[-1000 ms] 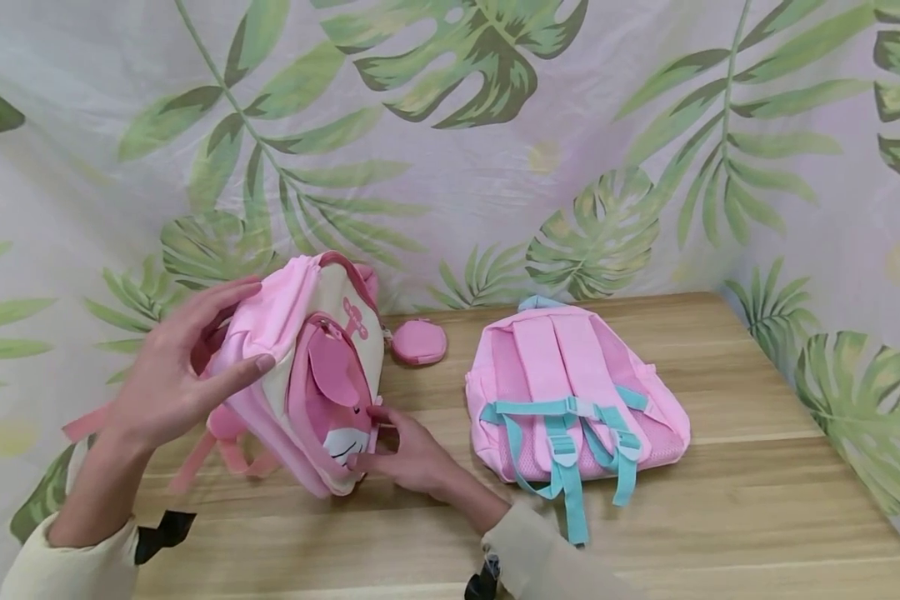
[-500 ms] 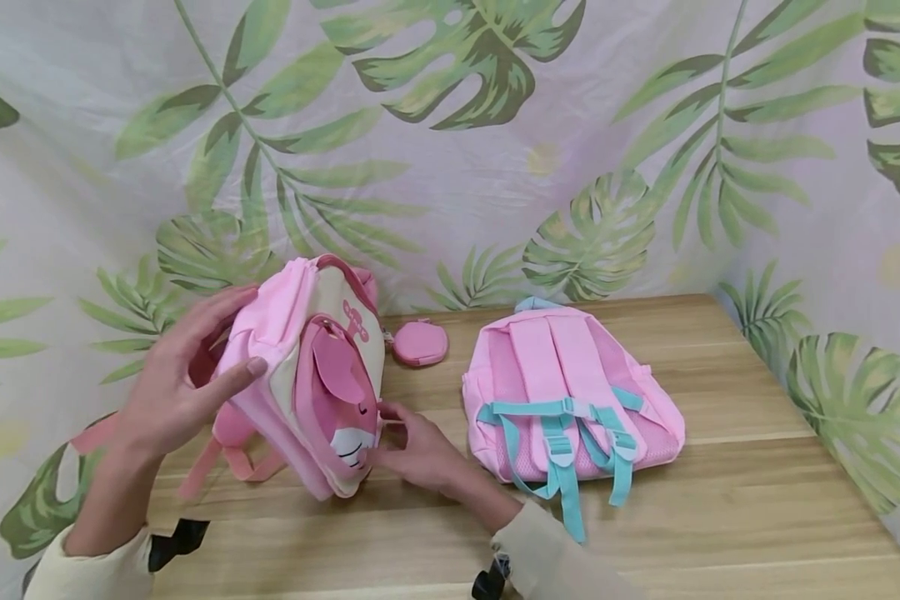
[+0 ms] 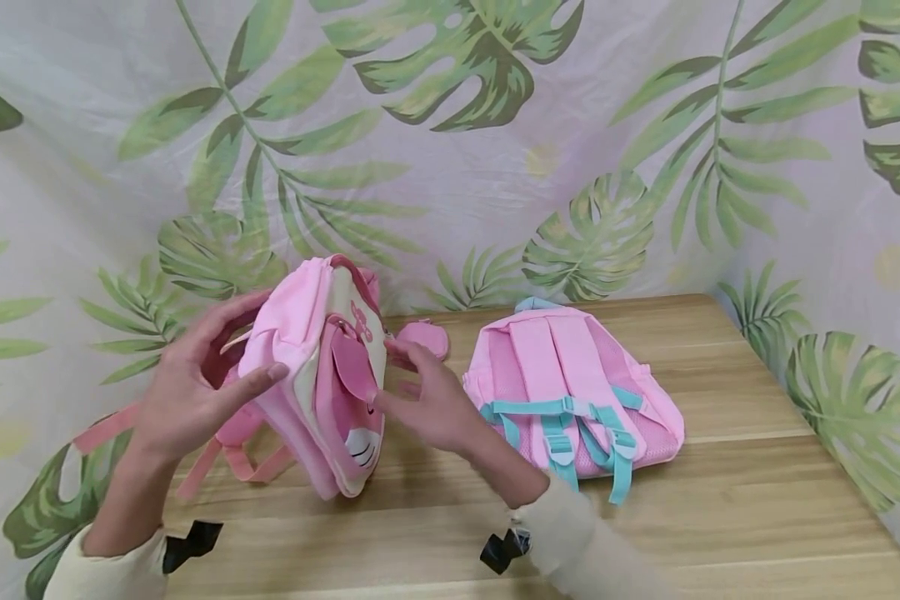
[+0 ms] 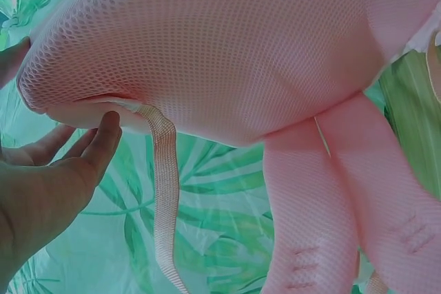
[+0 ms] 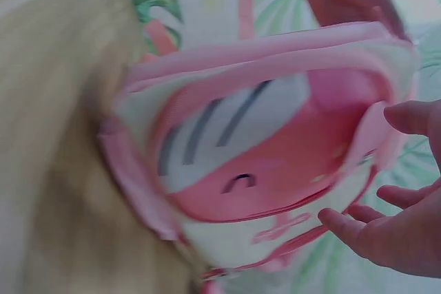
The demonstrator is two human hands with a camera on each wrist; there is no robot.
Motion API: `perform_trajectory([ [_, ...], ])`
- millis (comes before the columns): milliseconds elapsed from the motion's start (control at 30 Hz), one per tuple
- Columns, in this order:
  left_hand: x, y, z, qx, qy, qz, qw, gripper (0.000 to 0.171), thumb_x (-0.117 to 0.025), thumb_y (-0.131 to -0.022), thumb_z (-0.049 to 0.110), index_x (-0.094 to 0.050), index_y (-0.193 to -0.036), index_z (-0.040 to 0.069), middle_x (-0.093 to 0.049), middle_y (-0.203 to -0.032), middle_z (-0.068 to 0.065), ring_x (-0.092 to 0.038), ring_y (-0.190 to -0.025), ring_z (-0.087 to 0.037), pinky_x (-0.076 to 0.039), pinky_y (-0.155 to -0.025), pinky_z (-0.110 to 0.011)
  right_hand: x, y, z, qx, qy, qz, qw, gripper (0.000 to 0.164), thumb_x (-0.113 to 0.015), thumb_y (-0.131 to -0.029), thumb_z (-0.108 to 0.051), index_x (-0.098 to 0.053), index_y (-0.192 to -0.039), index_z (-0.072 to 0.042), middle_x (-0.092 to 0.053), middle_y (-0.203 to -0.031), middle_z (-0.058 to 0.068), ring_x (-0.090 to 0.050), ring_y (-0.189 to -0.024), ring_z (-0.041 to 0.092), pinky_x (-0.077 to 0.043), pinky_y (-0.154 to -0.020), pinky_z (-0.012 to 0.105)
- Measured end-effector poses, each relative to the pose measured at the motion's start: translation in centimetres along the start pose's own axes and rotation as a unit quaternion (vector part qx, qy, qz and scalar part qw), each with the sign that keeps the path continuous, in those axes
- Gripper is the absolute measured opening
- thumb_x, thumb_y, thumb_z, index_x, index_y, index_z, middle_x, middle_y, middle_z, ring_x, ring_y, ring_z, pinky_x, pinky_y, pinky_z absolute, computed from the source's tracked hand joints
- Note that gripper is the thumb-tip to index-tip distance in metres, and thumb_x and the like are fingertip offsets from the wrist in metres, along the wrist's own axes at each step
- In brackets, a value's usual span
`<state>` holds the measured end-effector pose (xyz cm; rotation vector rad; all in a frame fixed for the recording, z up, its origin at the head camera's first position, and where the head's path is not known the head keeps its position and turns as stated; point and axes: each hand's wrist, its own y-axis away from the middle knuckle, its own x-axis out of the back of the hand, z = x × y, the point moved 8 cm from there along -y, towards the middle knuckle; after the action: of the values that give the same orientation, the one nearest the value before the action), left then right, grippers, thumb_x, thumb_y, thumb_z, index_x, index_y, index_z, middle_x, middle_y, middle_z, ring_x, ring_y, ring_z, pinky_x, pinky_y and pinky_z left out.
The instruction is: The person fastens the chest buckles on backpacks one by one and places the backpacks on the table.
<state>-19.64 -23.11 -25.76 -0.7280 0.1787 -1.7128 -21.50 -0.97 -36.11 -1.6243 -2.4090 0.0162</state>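
Note:
A pink and cream backpack with an animal face and a floppy ear on its front pocket stands turned and tilted at the left of the table. My left hand holds its side between thumb and fingers. In the left wrist view, those fingers lie by the mesh back panel and a loose strap. My right hand is at the backpack's front, its thumb by the ear's tip. In the right wrist view, the right fingers are spread close to the upper zipper and hold nothing.
A second pink backpack lies to the right, straps up, with turquoise webbing. A small pink round pouch rests behind the right hand. Pink straps trail under the left hand. Leaf-print cloth hangs behind the wooden table.
My right hand has left the lower edge of the animal face and moved up to the ear and upper front. The backpack has turned slightly, its front now facing more to the right.

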Motion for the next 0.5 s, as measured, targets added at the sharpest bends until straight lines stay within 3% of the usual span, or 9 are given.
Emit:
perform_trajectory([
  [133,-0.4,0.0,-0.1,0.002,0.032,-0.011,0.9994,0.078,-0.071,-0.086,-0.024,-0.048,-0.157,-0.002,-0.056,-0.154,-0.01,-0.06,-0.135,-0.011,-0.053,-0.103,-0.013,0.7,-0.2,-2.6,0.038,-0.002,0.003,0.999,0.069,-0.075,-0.101,-0.019,-0.044,-0.162,-0.01,-0.053,-0.161,0.006,-0.053,-0.149,0.025,-0.048,-0.121,0.043],
  [267,-0.9,-0.1,0.1,-0.02,0.055,-0.028,0.9979,0.076,-0.068,-0.086,-0.024,-0.047,-0.157,-0.005,-0.05,-0.158,-0.014,-0.057,-0.142,-0.013,-0.051,-0.107,-0.015,1.0,-0.5,-4.6,0.061,0.005,0.001,0.998,0.067,-0.074,-0.101,-0.022,-0.046,-0.162,-0.013,-0.054,-0.16,0.006,-0.054,-0.148,0.025,-0.049,-0.12,0.043],
  [500,-1.2,-0.1,0.3,-0.042,0.055,-0.035,0.997,0.074,-0.065,-0.086,-0.024,-0.048,-0.156,-0.007,-0.048,-0.157,-0.015,-0.055,-0.143,-0.016,-0.05,-0.11,-0.015,1.1,-1.7,-7.6,0.083,0.05,0.003,0.995,0.068,-0.074,-0.102,-0.029,-0.046,-0.163,-0.019,-0.046,-0.167,0.0,-0.049,-0.153,0.02,-0.051,-0.117,0.039],
])
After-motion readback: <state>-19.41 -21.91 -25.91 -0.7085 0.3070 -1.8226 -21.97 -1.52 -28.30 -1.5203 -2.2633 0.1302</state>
